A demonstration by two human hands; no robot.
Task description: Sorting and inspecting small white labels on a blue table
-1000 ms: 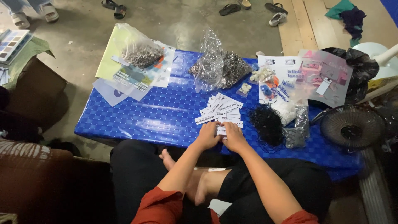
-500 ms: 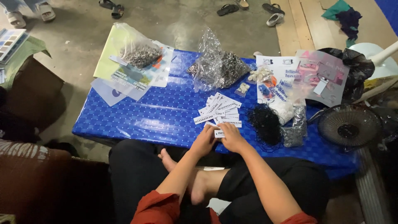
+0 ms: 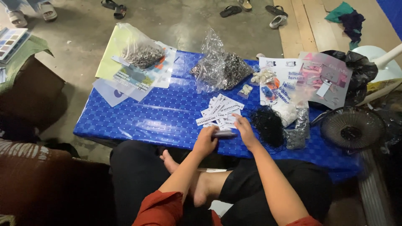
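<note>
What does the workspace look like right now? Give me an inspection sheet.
Surface: low table with a blue patterned cover.
Job's things: pile of white paper labels; a small blurred object held near them.
Clutter: clear bags of small metal parts, black tangle, printed sheets, plastic sleeves.
Hands: left hand grips the small object; right hand reaches to the labels.
Cables: nothing seen.
Surroundings: concrete floor, sandals, small fan, black bag.
</note>
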